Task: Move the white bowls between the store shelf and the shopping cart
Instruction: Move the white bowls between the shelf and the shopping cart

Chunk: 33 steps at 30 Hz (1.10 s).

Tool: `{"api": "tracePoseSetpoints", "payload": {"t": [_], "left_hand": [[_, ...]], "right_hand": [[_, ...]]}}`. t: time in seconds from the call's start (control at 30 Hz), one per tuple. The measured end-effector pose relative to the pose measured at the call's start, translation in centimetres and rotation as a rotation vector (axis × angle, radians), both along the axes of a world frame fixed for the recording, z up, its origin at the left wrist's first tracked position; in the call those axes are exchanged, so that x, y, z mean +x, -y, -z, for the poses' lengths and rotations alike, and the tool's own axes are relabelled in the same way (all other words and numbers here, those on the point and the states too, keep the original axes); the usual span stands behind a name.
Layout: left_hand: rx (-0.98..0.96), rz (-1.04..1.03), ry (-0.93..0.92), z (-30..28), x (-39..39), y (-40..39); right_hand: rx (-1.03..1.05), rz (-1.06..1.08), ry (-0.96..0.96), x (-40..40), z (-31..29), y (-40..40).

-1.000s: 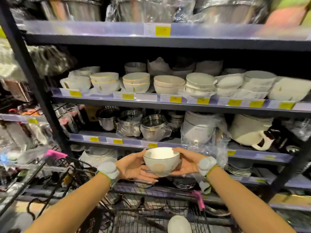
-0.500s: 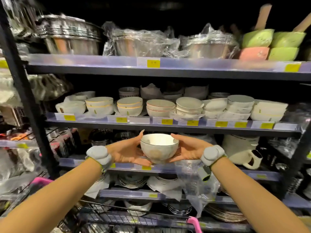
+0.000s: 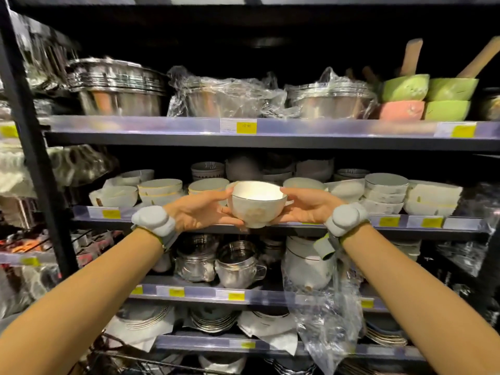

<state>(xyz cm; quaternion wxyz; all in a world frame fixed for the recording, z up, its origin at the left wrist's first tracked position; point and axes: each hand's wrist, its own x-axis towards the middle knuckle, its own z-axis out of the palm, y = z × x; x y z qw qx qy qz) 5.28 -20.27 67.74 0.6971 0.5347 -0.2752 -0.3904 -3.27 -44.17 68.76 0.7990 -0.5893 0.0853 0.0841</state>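
Raised since a second ago, the bowl now sits level with the shelf of stacked bowls. Left hand and right hand cup its sides, fingers curled round it.

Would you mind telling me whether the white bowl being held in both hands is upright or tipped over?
Upright. The white bowl has its opening facing up and its foot down, cupped between the left hand and the right hand.
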Motion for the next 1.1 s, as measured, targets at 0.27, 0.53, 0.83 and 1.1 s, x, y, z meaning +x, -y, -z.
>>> {"api": "tracePoseSetpoints", "payload": {"t": [0.27,0.53,0.83,1.1], "left_hand": [[0.060,-0.243,0.172,-2.7,0.4,2.6],[0.182,-0.390,0.321,-3.2,0.9,5.0],[0.104,-0.540,0.346,-2.3,4.0,8.3],[0.143,-0.582,0.299,-0.7,5.5,9.5]], "right_hand": [[-0.015,0.080,0.092,2.5,-3.4,0.0],[-0.061,0.190,0.150,3.6,-4.4,0.0],[-0.080,0.275,0.156,7.3,-4.3,0.6],[-0.301,0.383,0.121,10.4,-2.6,1.7]]}}
